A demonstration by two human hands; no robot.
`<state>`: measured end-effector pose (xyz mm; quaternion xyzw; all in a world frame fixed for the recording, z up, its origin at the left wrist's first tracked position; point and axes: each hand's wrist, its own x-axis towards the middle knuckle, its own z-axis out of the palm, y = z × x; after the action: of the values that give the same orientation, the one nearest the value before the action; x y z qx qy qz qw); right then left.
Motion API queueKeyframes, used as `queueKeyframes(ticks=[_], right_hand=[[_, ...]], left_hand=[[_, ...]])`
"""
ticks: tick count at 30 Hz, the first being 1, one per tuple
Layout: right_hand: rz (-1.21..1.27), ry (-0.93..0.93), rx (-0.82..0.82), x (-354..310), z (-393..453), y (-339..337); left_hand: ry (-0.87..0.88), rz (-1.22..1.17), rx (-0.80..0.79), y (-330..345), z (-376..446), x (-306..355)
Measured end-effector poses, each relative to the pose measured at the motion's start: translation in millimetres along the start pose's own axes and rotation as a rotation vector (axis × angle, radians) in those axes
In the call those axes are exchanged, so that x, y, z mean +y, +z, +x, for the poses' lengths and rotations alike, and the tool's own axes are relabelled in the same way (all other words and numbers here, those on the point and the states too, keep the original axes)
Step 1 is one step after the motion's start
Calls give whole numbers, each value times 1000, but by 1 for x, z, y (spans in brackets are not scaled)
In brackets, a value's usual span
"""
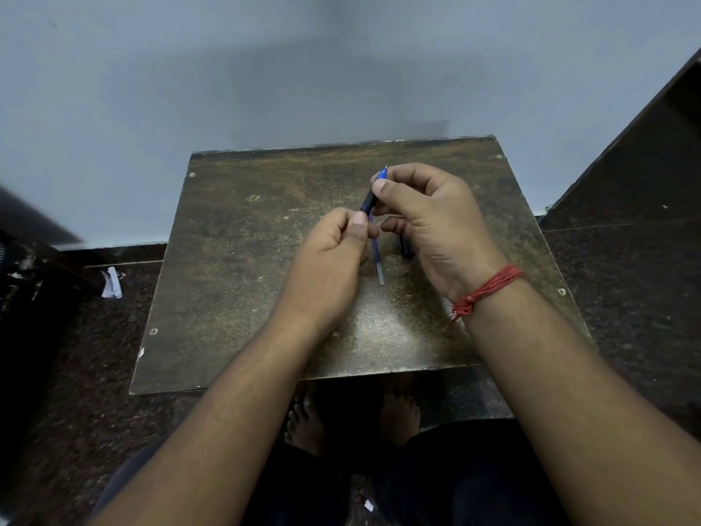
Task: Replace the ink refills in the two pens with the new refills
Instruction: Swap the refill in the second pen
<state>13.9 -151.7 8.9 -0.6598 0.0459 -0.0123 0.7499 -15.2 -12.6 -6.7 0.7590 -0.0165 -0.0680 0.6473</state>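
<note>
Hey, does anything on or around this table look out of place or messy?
Nothing much on the table. A crumpled white scrap lies on the floor to its left, and the tabletop is heavily worn and scratched.

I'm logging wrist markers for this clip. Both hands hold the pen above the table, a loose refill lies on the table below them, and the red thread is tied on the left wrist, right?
Not quite: the head view shows the red thread on the right wrist. The rest stands: the left hand and right hand both hold the pen above the table, with a loose refill lying below.
</note>
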Motion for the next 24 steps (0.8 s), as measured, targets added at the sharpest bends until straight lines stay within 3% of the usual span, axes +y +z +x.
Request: queueKeyframes(ticks=[8,15,24], right_hand=[[103,63,-28,-4,1,-5],[12,-5,11,0,0,0],[99,74,-69,-7,-2,-6]], left_hand=[[16,-54,10,-1,0,2],[31,-15,7,1,3,-3],[31,-25,-3,-2,2,-1]])
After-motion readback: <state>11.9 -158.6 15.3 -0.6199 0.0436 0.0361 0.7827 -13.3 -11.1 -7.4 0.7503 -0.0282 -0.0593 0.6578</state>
